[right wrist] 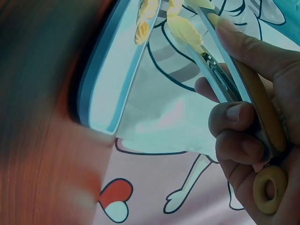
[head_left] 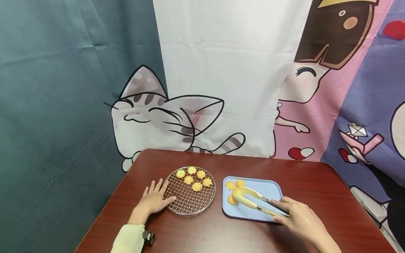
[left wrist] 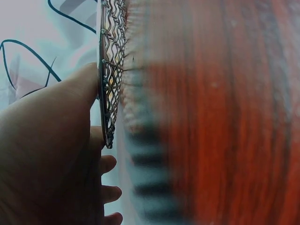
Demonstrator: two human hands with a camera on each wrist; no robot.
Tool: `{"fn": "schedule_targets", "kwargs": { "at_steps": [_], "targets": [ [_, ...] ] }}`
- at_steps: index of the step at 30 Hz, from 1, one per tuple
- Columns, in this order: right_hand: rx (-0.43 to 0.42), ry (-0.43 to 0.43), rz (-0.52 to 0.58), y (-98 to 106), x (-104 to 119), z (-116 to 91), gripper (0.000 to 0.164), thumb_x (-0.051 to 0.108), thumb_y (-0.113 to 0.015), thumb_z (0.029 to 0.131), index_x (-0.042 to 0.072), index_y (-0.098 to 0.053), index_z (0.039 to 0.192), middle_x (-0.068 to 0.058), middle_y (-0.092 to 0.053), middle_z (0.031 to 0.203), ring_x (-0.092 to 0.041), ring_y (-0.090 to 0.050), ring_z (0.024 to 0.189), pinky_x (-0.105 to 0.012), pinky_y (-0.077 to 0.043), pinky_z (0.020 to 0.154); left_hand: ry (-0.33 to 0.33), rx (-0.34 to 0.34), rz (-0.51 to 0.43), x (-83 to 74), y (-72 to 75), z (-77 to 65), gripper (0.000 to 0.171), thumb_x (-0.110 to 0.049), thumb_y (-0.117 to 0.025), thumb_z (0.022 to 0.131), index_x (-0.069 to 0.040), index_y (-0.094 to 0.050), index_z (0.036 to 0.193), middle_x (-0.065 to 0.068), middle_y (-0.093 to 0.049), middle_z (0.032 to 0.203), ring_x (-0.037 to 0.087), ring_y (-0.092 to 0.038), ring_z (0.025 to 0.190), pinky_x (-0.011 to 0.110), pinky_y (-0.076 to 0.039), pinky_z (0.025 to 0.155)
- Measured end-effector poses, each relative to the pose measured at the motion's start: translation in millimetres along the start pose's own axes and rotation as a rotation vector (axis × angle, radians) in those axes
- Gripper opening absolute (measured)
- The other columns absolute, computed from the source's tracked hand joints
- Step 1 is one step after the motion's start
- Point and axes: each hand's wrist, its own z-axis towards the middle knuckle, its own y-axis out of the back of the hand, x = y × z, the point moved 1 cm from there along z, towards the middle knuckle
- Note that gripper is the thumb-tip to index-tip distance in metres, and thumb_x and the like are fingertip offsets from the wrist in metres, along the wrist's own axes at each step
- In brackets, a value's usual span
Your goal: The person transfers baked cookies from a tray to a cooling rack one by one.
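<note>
My right hand (head_left: 302,219) grips a pair of tongs (right wrist: 255,93) with pale yellow tips and a ring at the handle end. In the head view the tong tips are around a yellow piped cookie (head_left: 238,192) at the left of a light blue tray (head_left: 269,189). Other swirled cookies (head_left: 232,200) lie beside it. My left hand (head_left: 153,200) rests with spread, straight fingers at the left rim of a round wire rack (head_left: 185,202). Several golden cookies (head_left: 197,186) sit on the rack's far half. In the left wrist view the thumb lies against the rack's rim (left wrist: 101,84).
Rack and tray stand side by side on a reddish-brown wooden table (head_left: 190,235), a narrow strip of tabletop between them. Behind the table hangs a printed curtain (head_left: 234,70) with a cartoon cat. A white and black object (head_left: 368,203) stands past the right edge.
</note>
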Motion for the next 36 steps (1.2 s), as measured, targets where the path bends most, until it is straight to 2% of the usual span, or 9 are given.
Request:
{"fn": "schedule_targets", "kwargs": {
  "at_steps": [5, 12, 23, 30, 36],
  "targets": [
    [0.004, 0.022, 0.008, -1, 5, 6, 0.049, 0.037, -0.089, 0.073, 0.028, -0.077, 0.12, 0.022, -0.058, 0.093, 0.002, -0.051, 0.074, -0.022, -0.042, 0.059, 0.001, 0.0, -0.005, 0.5, 0.0, 0.0, 0.091, -0.067, -0.054, 0.094, -0.007, -0.032, 0.159, 0.025, -0.022, 0.164, 0.053, -0.012, 0.15, 0.07, -0.011, 0.117],
    [-0.013, 0.073, 0.038, -3, 11, 13, 0.048, 0.033, -0.091, 0.073, 0.025, -0.078, 0.118, 0.016, -0.06, 0.092, 0.0, -0.049, 0.071, -0.021, -0.039, 0.056, 0.003, 0.002, 0.01, 1.4, -2.0, 0.5, 0.091, -0.067, -0.052, 0.095, -0.007, -0.032, 0.159, 0.025, -0.022, 0.165, 0.053, -0.012, 0.15, 0.07, -0.012, 0.117],
    [-0.006, 0.121, 0.052, -9, 20, 28, 0.048, 0.035, -0.09, 0.074, 0.025, -0.078, 0.119, 0.022, -0.056, 0.09, 0.003, -0.045, 0.069, -0.02, -0.039, 0.055, 0.012, -0.013, 0.012, 1.4, -3.5, 0.5, 0.091, -0.067, -0.054, 0.094, -0.007, -0.032, 0.159, 0.025, -0.023, 0.164, 0.053, -0.013, 0.15, 0.07, -0.012, 0.117],
    [-0.001, 0.157, 0.065, -15, 25, 38, 0.048, 0.039, -0.089, 0.074, 0.026, -0.078, 0.119, 0.023, -0.057, 0.092, 0.0, -0.05, 0.073, -0.021, -0.041, 0.057, 0.014, -0.016, 0.009, 1.0, -3.8, 0.4, 0.092, -0.068, -0.054, 0.094, -0.007, -0.031, 0.159, 0.024, -0.023, 0.165, 0.053, -0.013, 0.15, 0.07, -0.012, 0.117],
    [0.007, 0.205, 0.086, -20, 31, 45, 0.048, 0.036, -0.089, 0.074, 0.023, -0.078, 0.119, 0.023, -0.056, 0.09, 0.001, -0.049, 0.072, -0.019, -0.04, 0.057, 0.013, -0.008, -0.004, -1.4, -3.5, -0.5, 0.091, -0.067, -0.053, 0.095, -0.006, -0.031, 0.16, 0.024, -0.022, 0.165, 0.053, -0.012, 0.15, 0.07, -0.011, 0.117]
  ]
}}
